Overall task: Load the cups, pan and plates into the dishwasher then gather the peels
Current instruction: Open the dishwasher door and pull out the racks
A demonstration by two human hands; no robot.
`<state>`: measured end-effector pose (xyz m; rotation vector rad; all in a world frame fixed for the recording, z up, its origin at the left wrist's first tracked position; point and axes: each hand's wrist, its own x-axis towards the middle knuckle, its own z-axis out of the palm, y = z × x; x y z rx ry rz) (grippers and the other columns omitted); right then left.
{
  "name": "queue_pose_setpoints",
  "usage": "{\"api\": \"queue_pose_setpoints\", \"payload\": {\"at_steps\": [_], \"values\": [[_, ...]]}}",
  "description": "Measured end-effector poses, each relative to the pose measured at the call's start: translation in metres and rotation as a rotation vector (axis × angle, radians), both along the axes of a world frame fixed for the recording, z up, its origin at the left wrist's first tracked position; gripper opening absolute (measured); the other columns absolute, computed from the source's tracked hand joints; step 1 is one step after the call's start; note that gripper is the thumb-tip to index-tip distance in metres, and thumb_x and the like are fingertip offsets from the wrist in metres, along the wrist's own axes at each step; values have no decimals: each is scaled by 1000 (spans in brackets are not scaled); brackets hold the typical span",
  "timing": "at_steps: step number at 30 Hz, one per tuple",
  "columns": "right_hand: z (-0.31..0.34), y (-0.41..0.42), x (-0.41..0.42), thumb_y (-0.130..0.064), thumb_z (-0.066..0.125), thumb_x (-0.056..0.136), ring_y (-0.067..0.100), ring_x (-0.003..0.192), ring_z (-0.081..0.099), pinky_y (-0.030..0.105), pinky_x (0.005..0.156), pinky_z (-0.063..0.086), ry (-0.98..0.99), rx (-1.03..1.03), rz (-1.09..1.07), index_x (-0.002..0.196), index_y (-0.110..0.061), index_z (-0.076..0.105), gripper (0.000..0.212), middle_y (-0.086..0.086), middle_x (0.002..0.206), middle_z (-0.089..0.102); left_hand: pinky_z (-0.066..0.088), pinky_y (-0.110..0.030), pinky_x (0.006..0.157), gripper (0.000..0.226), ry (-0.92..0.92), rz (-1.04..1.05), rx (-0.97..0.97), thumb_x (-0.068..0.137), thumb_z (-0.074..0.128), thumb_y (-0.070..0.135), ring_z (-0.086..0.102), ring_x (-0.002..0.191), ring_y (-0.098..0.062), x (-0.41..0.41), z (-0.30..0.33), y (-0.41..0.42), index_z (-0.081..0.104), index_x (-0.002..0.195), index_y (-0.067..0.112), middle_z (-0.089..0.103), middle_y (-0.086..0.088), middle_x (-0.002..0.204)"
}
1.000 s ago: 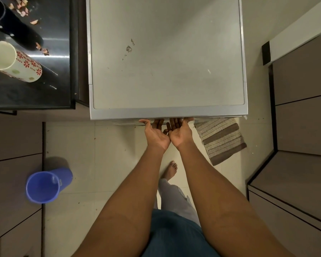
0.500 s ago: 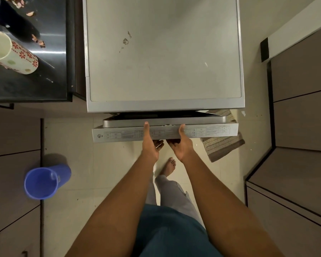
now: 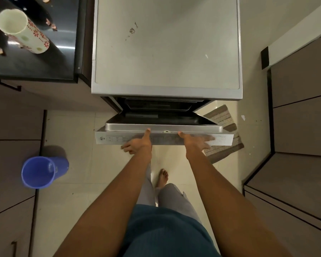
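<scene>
The grey dishwasher (image 3: 165, 43) stands in front of me with its door (image 3: 107, 139) tilted partly open, top edge toward me. My left hand (image 3: 139, 144) and my right hand (image 3: 194, 143) grip that top edge, thumbs on top and fingers underneath; the right hand is blurred. The dark inside shows only as a narrow gap. A white cup with red flowers (image 3: 24, 32) lies tilted on the black counter (image 3: 35, 64) at the upper left. Several brown peels (image 3: 51, 25) lie scattered around it. No pan or plates are in view.
A blue plastic bin (image 3: 41, 172) stands on the tiled floor at the left. A striped mat (image 3: 223, 117) lies partly under the door's right end. Grey cabinet fronts (image 3: 300, 127) close in on both sides. My bare foot (image 3: 162, 178) is below the door.
The door went from shut to partly open, swinging down toward me. My hands moved apart along its top edge, and my view shifted back a little.
</scene>
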<state>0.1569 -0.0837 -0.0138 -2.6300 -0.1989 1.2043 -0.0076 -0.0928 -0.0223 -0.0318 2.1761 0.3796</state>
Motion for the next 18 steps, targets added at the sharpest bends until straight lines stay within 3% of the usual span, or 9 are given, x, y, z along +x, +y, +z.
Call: {"api": "queue_pose_setpoints", "payload": {"at_steps": [2,5,7,9,12,15,18], "values": [[-10,-24,2,-47,90,73,50,153,7,53,121,26,-55,18,169,160,-17,-20,143,31,165,-12,38,-45,112,142,140,-160,16,69,82,64,32,139,-39,0,-7,-19,-10,157,1,12,-25,159],[-29,-63,6,-55,78,83,45,155,-12,53,126,18,-71,10,404,163,-21,-6,122,25,164,-25,17,-49,122,123,284,-500,60,80,73,62,5,150,-47,-1,-22,-51,-6,160,10,-7,-30,163],[-36,-85,9,-54,71,90,40,156,-13,51,128,15,-173,12,605,164,-19,-5,112,21,167,-23,13,-50,123,102,392,-779,32,91,59,62,-2,152,-44,-3,-31,-69,7,160,8,-7,-24,165],[-41,-109,11,-40,68,96,35,157,-12,50,129,12,-278,84,871,164,-14,-3,102,17,169,-18,16,-52,124,80,464,-1009,47,99,50,54,-1,154,-40,-4,-38,-84,17,160,13,-4,-18,167],[-51,-147,17,-21,69,96,31,157,-12,48,128,9,-291,131,1260,164,-14,-5,101,11,171,-15,14,-50,125,69,382,-1249,145,103,50,37,1,155,-34,-3,-44,-103,16,160,16,0,-14,168],[-56,-166,20,-8,70,91,31,158,-12,48,128,17,-277,138,1309,164,-15,-5,105,8,171,-14,15,-51,125,80,343,-1404,179,101,55,37,-5,155,-34,-9,-49,-126,6,161,20,-11,-14,167],[-54,-163,19,-6,65,93,33,158,-7,48,127,21,-247,106,1325,164,-11,1,96,11,172,-8,11,-54,125,78,363,-1549,162,102,51,41,-9,154,-34,-22,-55,-142,2,161,25,-15,-14,167]]}}
